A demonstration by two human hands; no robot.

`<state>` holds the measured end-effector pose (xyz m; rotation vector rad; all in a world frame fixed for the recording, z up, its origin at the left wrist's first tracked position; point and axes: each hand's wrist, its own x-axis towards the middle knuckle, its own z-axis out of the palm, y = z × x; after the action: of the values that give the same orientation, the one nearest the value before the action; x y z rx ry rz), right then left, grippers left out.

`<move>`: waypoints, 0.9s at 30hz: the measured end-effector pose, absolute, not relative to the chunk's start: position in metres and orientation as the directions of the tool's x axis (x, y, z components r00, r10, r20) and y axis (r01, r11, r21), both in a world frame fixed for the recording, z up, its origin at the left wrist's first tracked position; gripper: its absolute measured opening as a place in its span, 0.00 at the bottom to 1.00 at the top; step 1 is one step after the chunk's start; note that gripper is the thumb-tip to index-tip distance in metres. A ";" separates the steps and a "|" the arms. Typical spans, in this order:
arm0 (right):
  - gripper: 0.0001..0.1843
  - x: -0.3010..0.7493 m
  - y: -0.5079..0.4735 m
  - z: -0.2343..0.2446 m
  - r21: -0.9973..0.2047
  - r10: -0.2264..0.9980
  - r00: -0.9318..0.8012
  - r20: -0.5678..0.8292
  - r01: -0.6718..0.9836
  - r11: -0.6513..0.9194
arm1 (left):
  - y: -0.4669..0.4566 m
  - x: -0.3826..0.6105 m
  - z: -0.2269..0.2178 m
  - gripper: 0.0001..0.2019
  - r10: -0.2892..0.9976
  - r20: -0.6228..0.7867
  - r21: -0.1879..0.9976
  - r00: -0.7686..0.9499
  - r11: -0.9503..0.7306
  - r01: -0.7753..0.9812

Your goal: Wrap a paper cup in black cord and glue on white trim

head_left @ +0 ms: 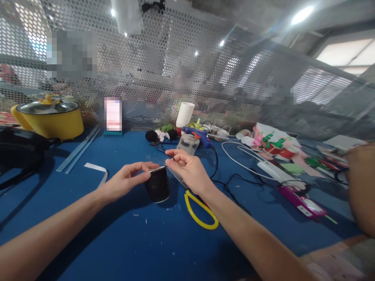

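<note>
My left hand (133,177) grips a small black cup (158,185) by its rim, thumb at the near side and fingers over the top. The cup tilts slightly, with a pale edge along its rim and base. At the cup's right rim my right hand (187,169) is closed in a pinch; what lies between its fingertips is too small to make out. Under the right wrist, scissors with a yellow loop handle (202,214) lie partly hidden, their grey blade pointing toward the cup.
A blue glue gun (199,136) rests on a clear jar (188,143), its black cord trailing right. Further right are a purple power strip (303,201) and paper flowers (275,144). A yellow pot (55,121), metal strips (79,150), white strip (98,168) and lit phone (113,114) stand left.
</note>
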<state>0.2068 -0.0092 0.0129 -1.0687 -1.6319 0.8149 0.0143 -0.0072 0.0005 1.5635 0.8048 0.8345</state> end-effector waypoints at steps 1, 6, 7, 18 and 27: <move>0.12 0.208 -0.012 0.011 -0.870 0.913 -0.126 0.388 0.276 0.408 | -0.007 0.014 0.001 0.11 0.844 0.076 0.991 0.531 -0.123 0.054; 0.12 0.210 -0.022 0.006 -0.855 0.903 -0.132 0.409 0.290 0.429 | -0.007 0.013 0.001 0.12 0.820 0.042 0.992 0.571 -0.103 0.075; 0.12 0.210 -0.023 0.006 -0.856 0.905 -0.136 0.404 0.294 0.426 | -0.006 0.013 0.000 0.12 0.820 0.035 0.992 0.572 -0.100 0.082; 0.13 0.210 -0.023 -0.003 -0.848 0.911 -0.134 0.389 0.334 0.411 | -0.002 0.010 -0.004 0.11 0.797 0.037 0.985 0.603 -0.131 0.113; 0.12 0.208 -0.023 -0.006 -0.833 0.891 -0.141 0.432 0.317 0.454 | -0.001 0.008 -0.004 0.11 0.804 0.013 0.981 0.595 -0.124 0.147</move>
<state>0.2082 -0.0234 -0.0064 -1.0521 -1.6913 0.7087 0.0078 -0.0007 -0.0037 1.6256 0.8087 0.6834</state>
